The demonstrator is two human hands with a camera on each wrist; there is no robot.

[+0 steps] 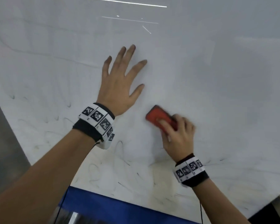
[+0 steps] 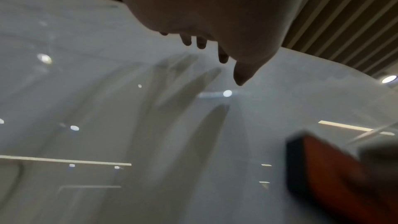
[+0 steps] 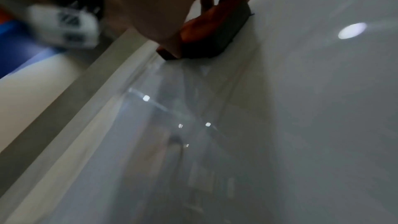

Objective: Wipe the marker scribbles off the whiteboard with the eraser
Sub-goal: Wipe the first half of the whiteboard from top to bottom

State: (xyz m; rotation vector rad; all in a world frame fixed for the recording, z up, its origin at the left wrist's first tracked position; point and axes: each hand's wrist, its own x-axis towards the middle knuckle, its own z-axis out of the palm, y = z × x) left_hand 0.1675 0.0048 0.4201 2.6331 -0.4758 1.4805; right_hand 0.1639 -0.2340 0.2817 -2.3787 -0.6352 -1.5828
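Observation:
A large whiteboard [image 1: 217,78] fills the head view. Faint black marker scribbles [image 1: 124,160] remain along its lower part, and fainter traces on the upper left. My right hand [image 1: 176,135] grips a red eraser [image 1: 158,118] with a dark felt underside and holds it against the board. The eraser [image 3: 206,30] lies flat on the board in the right wrist view, and its corner [image 2: 323,176] shows in the left wrist view. My left hand [image 1: 120,81] lies flat on the board with fingers spread, just up and left of the eraser.
A blue surface [image 1: 111,207] lies below the whiteboard's lower edge. A grey strip [image 1: 5,143] borders the board on the left. Ceiling lights reflect in the glossy board [image 2: 86,125].

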